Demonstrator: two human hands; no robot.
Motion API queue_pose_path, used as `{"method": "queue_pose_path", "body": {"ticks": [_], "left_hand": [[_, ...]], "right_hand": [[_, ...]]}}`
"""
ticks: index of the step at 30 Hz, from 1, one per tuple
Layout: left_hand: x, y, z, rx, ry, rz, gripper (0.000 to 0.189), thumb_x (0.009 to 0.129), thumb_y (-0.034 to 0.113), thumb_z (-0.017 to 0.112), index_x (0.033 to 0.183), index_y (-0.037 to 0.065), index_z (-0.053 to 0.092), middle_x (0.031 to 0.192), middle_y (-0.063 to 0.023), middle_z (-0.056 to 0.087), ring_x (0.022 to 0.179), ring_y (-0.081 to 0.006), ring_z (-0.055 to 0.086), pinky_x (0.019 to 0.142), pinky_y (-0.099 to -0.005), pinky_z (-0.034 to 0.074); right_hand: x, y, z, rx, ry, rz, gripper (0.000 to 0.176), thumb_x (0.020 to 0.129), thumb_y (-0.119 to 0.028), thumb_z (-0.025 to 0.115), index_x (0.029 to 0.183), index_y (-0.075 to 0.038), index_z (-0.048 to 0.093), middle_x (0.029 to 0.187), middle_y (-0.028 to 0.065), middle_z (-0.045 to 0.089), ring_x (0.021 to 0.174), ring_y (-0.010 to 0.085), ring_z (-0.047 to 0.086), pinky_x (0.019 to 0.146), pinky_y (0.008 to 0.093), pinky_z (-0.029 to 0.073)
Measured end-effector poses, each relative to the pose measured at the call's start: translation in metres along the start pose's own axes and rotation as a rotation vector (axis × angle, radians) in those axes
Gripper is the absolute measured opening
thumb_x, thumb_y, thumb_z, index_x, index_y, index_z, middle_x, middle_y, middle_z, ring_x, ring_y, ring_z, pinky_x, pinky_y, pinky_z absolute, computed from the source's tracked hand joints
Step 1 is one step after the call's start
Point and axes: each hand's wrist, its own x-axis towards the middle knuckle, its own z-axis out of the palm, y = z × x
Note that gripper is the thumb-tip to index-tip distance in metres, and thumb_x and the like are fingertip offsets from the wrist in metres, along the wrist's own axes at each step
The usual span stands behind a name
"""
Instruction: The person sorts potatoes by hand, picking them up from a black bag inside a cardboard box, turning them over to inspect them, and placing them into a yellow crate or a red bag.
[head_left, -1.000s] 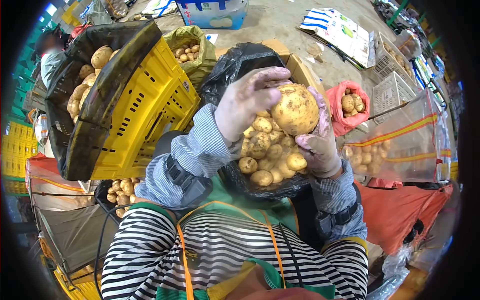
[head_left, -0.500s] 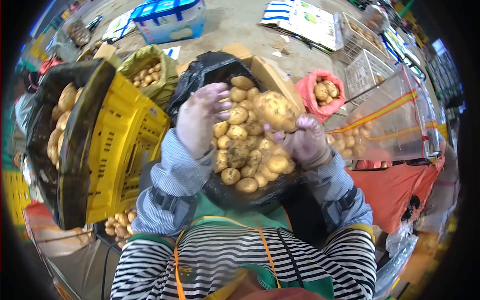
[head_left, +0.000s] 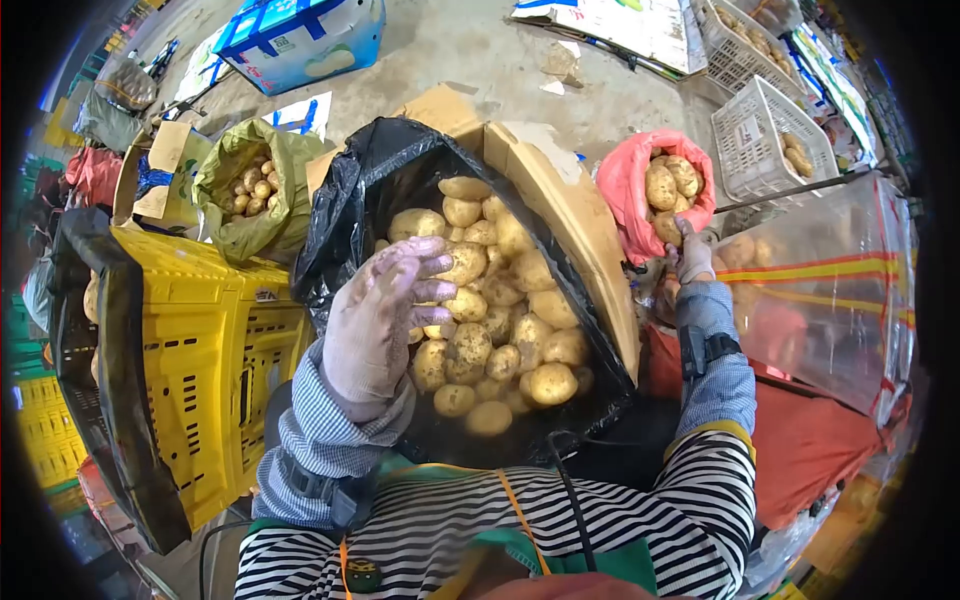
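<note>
My left hand [head_left: 375, 320], in a soiled pale glove, hovers at the left side of the potato pile [head_left: 490, 345] with its fingers apart and nothing in them. The pile lies in a black plastic bag [head_left: 345, 215] lining a cardboard box [head_left: 560, 185]. Over to the right, my gloved right hand [head_left: 692, 258] is at the near rim of a pink bag [head_left: 630, 200]. Its fingers are closed against a potato [head_left: 667, 229] there, and some of them are hidden below the rim. Other potatoes [head_left: 661, 187] sit in the pink bag.
A tilted yellow crate [head_left: 200, 300] stands at left, beside a green sack [head_left: 285, 215] of small potatoes. White crates [head_left: 745, 150] with potatoes stand at the far right. A clear bag [head_left: 830, 250] with potatoes is beside my right arm. A blue box [head_left: 300, 45] sits at the back.
My right hand has moved right from above the pile to the pink bag, taking the large potato away. My left hand has lowered slightly and stays open. The view has shifted.
</note>
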Motion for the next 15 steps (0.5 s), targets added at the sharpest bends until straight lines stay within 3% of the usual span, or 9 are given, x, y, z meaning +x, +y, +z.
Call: {"method": "queue_pose_path", "body": {"ticks": [2,3,8,11,14,15], "left_hand": [[0.008,-0.003,-0.001,-0.035,-0.016,0.004,0.043,0.098,0.029,0.057,0.125,-0.004,0.054,0.109,-0.0137,0.066,0.088,-0.0176,0.067,0.071,-0.0259,0.056],[0.013,-0.004,-0.002,-0.043,-0.030,0.006,0.042,0.098,0.027,0.057,0.125,-0.005,0.054,0.108,-0.0150,0.066,0.088,-0.0184,0.067,0.072,-0.0266,0.057],[0.024,-0.003,0.001,0.009,0.001,-0.005,0.042,0.098,0.028,0.056,0.124,-0.005,0.055,0.108,-0.0145,0.067,0.088,-0.0189,0.067,0.072,-0.0271,0.056],[0.028,-0.003,-0.002,0.016,0.034,-0.021,0.042,0.098,0.029,0.056,0.124,-0.004,0.055,0.109,-0.0135,0.067,0.090,-0.0181,0.067,0.074,-0.0275,0.055],[0.029,-0.005,0.001,-0.006,0.017,-0.006,0.043,0.098,0.029,0.057,0.125,-0.003,0.054,0.110,-0.0131,0.067,0.089,-0.0178,0.067,0.074,-0.0274,0.055],[0.029,-0.006,0.001,-0.014,-0.008,-0.010,0.043,0.097,0.029,0.057,0.126,-0.003,0.054,0.110,-0.0130,0.067,0.089,-0.0174,0.067,0.074,-0.0272,0.055]], "right_hand": [[0.084,0.057,-0.026,-0.216,-0.119,-0.299,0.035,0.077,-0.035,0.081,0.094,-0.009,0.063,0.084,0.0059,0.063,0.057,0.0167,0.057,0.047,0.0236,0.047],[-0.001,-0.015,0.024,-0.013,0.146,0.177,0.037,0.077,-0.036,0.082,0.097,-0.010,0.066,0.090,0.0061,0.065,0.066,0.0174,0.061,0.054,0.0254,0.051],[0.037,0.020,0.010,0.118,0.118,0.117,0.049,0.082,-0.041,0.077,0.116,-0.008,0.065,0.095,0.0064,0.068,0.073,0.0156,0.063,0.063,0.0248,0.053],[0.028,0.027,-0.006,-0.426,0.076,0.014,0.065,0.090,-0.054,0.061,0.133,-0.006,0.055,0.103,0.0075,0.067,0.087,0.0229,0.064,0.076,0.0347,0.052],[0.048,0.050,-0.013,-0.590,0.165,-0.116,0.064,0.092,-0.052,0.060,0.136,-0.006,0.051,0.112,0.0096,0.065,0.100,0.0246,0.061,0.086,0.0369,0.049],[0.060,0.065,-0.014,-0.367,0.119,-0.135,0.060,0.093,-0.050,0.060,0.134,-0.006,0.053,0.121,0.0121,0.062,0.109,0.0232,0.058,0.091,0.0342,0.046]]}}
